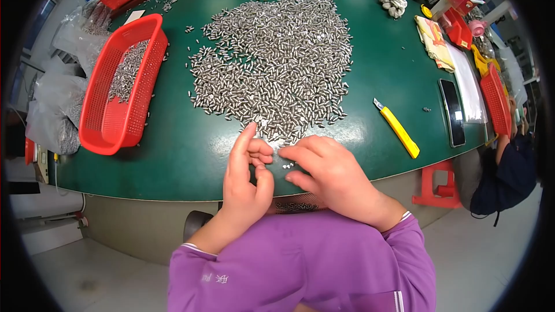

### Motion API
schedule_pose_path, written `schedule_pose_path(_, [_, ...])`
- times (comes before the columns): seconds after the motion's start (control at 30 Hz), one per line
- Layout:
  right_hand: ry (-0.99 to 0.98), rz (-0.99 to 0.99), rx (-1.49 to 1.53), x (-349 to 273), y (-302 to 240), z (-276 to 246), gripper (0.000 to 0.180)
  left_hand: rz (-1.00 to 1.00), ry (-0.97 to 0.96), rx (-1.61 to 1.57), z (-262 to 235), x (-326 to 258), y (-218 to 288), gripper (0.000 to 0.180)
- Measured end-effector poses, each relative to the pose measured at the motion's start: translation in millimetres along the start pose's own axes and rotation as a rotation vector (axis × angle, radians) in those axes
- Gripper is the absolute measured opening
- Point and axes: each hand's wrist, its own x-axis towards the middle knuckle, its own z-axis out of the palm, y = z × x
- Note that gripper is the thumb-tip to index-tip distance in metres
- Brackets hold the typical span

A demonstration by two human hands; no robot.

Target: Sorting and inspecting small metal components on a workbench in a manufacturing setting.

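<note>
A large heap of small silver metal pins (277,52) is spread over the green table (185,156). My left hand (245,176) rests at the heap's near edge, index finger stretched toward the pins, other fingers curled with a pin or two pinched at the thumb. My right hand (329,176) lies beside it, fingertips touching a few loose pins (287,166) near the table's front edge. Both arms wear purple sleeves. A small batch of pins (296,205) shows below the table edge between my wrists.
A red plastic basket (101,130) partly filled with pins stands at the left. A yellow utility knife (398,129) and a dark phone (452,112) lie at the right. Plastic bags, more red baskets, a glove (393,1) and a red stool surround the table. Another person sits at the far right.
</note>
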Motion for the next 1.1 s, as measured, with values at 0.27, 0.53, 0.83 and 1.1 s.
schedule_pose_path(0.27, [-0.158,-0.034,0.035,-17.7,2.7,-7.8,0.021,-0.017,0.012,0.116,-4.1,-0.5,4.8,0.073])
schedule_pose_path(0.53, [0.022,0.035,0.007,-10.6,3.0,-13.6,0.022,0.018,-0.1,0.367,8.1,15.0,15.7,0.075])
schedule_pose_path(0.83, [0.106,0.043,-0.113,2.4,14.1,5.9,0.019,0.034,-0.127,0.332,10.4,20.8,8.0,0.074])
schedule_pose_path(1.1, [0.119,0.007,-0.082,1.5,17.1,8.0,0.016,0.064,-0.137,0.312,6.7,18.0,8.6,0.076])
